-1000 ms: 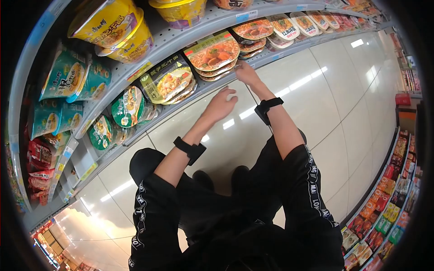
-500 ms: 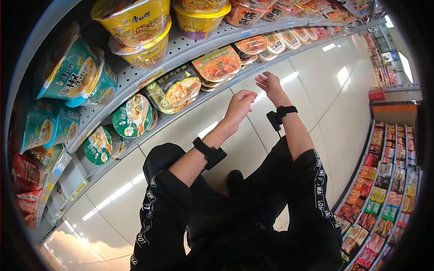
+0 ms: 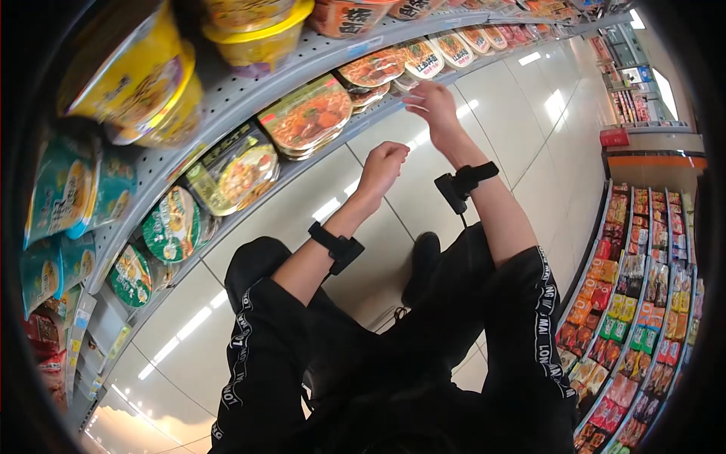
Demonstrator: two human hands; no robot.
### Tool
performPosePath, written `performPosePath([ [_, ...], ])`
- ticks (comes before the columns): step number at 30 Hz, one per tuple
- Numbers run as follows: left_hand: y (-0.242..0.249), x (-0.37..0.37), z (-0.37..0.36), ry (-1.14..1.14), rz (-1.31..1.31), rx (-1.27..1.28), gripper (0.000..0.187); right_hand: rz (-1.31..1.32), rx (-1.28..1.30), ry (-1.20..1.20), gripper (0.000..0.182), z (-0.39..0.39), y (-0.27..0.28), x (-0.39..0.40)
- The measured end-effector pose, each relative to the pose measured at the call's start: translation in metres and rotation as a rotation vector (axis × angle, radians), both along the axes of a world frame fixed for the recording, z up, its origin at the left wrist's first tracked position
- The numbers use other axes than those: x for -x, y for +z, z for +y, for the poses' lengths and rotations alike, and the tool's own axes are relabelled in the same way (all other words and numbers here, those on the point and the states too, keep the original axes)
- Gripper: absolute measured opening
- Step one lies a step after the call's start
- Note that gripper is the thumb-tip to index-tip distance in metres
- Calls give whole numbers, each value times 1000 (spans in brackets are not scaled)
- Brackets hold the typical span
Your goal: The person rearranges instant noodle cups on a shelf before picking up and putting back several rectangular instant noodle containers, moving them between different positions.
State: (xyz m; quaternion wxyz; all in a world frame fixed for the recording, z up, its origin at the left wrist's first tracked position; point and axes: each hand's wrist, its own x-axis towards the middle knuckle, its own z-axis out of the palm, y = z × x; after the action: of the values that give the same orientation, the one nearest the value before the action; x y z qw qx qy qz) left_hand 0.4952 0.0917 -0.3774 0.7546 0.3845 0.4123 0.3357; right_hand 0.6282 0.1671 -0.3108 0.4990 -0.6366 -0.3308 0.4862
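- The left hand (image 3: 382, 170) is over the floor (image 3: 522, 125), just out from the lower shelf (image 3: 283, 178); its fingers are curled in, and whether the tips meet the thumb I cannot tell.
- The right hand (image 3: 436, 110) is farther along the same shelf, its grip loose, with the fingers bent and apart. The fingertips come close to the front edge; whether they touch it I cannot tell.
- Nearest the left hand is a stack of orange-pictured flat packs (image 3: 310, 113), lying face up close to the lower shelf's front edge. A strip of floor shows between hand and stack.
- Nearest the right hand are the small oval packs (image 3: 423, 60), in a row on the lower shelf, past a shorter stack of round-ended packs (image 3: 372, 69).
- The upper shelf (image 3: 321, 66) runs above the lower one, its long curved lip close over the packs. Yellow tubs (image 3: 265, 41) stand on it near that lip.
- A gap of tiled floor separates the two hands.
- Black wristbands (image 3: 335, 248) stick out from both forearms, clear of the shelving.
- Toward the person, the knees and a dark shoe (image 3: 423, 265) bound the room below the hands.
- To the right, wide floor reaches the opposite rack (image 3: 628, 318).
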Motion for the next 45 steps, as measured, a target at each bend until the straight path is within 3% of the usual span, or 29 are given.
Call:
performPosePath([
  [3, -17, -23, 13, -44, 125, -95, 28, -61, 15, 111, 19, 9, -24, -18],
  [8, -53, -42, 25, -86, 351, -176, 29, -186, 59, 346, 22, 34, -90, -60],
  [10, -68, -42, 32, -53, 367, -93, 29, -173, 263, 498, 25, 44, -120, -67],
  [14, -58, -43, 42, 213, 413, 82, 33, -67, 129, 509, 25, 72, -148, -62],
  [16, -50, -44, 43, 464, 417, 69, 37, -94, 135, 521, 24, 76, -148, -64],
  [20, -25, -40, 40, 595, 358, 258, 50, -52, 183, 503, 24, 84, -164, -71],
  [24, 12, -44, 34, 577, 353, 190, 51, 57, 287, 529, 30, 94, -161, -63],
  [26, 18, -43, 40, 566, 284, 133, 50, 66, 207, 507, 29, 98, -152, -57],
  [28, 15, -47, 51, 629, 200, 120, 47, -45, 284, 297, 28, 100, -167, -53],
  [32, -6, -43, 58, 505, 271, 164, 45, 48, 395, 405, 25, 82, -193, -66],
  [34, -14, -39, 61, 539, 265, 185, 50, 99, 379, 495, 28, 69, -181, -75],
  [37, -19, -44, 63, 655, 187, 191, 64, 129, 382, 395, 30, 57, -183, -81],
  [42, -37, -62, 72, 693, 248, 133, 52, 213, 341, 546, 34, 69, -159, -88],
  [44, -36, -60, 75, 657, 194, 186, 74, 178, 338, 535, 35, 71, -149, -87],
  [45, -33, -62, 76, 656, 188, 185, 74, 171, 337, 510, 35, 73, -149, -86],
])
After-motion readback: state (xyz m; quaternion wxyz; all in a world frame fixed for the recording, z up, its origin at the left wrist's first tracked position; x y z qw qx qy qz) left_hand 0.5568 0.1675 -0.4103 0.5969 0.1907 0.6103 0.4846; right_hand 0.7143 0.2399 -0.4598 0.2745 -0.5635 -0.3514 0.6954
